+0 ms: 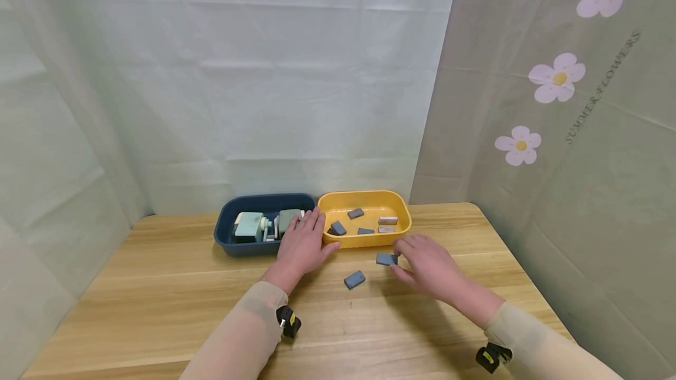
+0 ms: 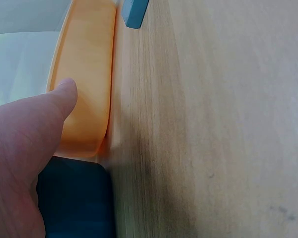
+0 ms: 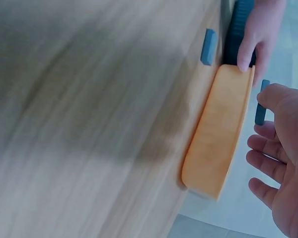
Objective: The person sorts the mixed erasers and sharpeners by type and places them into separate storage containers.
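Note:
My right hand [image 1: 430, 265] pinches a small grey-blue rectangular block [image 1: 386, 259] between thumb and fingertips, in front of the yellow bin [image 1: 364, 241]. The right wrist view shows that block [image 3: 261, 103] edge-on, its remaining fingers loosely spread. With fingers fairly straight, my left hand [image 1: 303, 245] rests where the yellow bin meets the dark blue bin [image 1: 243, 249]. Its thumb touches the yellow bin's wall in the left wrist view. Another grey-blue block [image 1: 354, 279] lies on the table between the hands. Inside the yellow bin are several similar blocks [image 1: 356, 213].
The dark blue bin holds pale green and black pieces [image 1: 249, 227], partly covered by my left hand. Both bins stand side by side at the back of the wooden table [image 1: 174, 286]. A pale curtain [image 1: 296, 104] hangs behind, and a flowered one [image 1: 597, 221] at the right.

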A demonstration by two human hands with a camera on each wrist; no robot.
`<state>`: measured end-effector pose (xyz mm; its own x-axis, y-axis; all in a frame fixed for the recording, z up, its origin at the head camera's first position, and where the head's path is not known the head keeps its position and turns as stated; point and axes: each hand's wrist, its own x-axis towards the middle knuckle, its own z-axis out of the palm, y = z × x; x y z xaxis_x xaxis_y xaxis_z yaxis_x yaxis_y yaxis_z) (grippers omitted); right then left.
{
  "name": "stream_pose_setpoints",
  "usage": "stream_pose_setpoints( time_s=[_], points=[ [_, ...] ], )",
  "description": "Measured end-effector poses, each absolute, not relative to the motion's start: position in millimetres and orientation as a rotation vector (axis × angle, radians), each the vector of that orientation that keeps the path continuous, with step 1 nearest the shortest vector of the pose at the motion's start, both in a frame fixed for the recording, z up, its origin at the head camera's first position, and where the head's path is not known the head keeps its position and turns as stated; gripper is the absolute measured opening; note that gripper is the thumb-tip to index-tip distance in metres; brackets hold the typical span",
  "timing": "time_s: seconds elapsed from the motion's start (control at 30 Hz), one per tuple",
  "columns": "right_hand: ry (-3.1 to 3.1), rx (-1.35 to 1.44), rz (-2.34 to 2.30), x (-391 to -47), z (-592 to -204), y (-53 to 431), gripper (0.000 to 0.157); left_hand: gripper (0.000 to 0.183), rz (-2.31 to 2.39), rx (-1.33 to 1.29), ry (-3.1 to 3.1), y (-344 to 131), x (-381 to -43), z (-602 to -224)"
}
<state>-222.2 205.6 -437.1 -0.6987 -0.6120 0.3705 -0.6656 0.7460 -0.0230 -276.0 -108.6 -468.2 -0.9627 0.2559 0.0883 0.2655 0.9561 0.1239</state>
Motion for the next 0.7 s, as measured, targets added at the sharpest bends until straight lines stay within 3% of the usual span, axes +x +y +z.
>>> stream_pose_setpoints(
  time_s=[0.7],
  points=[
    [-2.586,0.955,0.233,-255,-419,189,0.026,0.097,-0.217,-0.399,-3.041,-109,-278,-470]
  ],
)
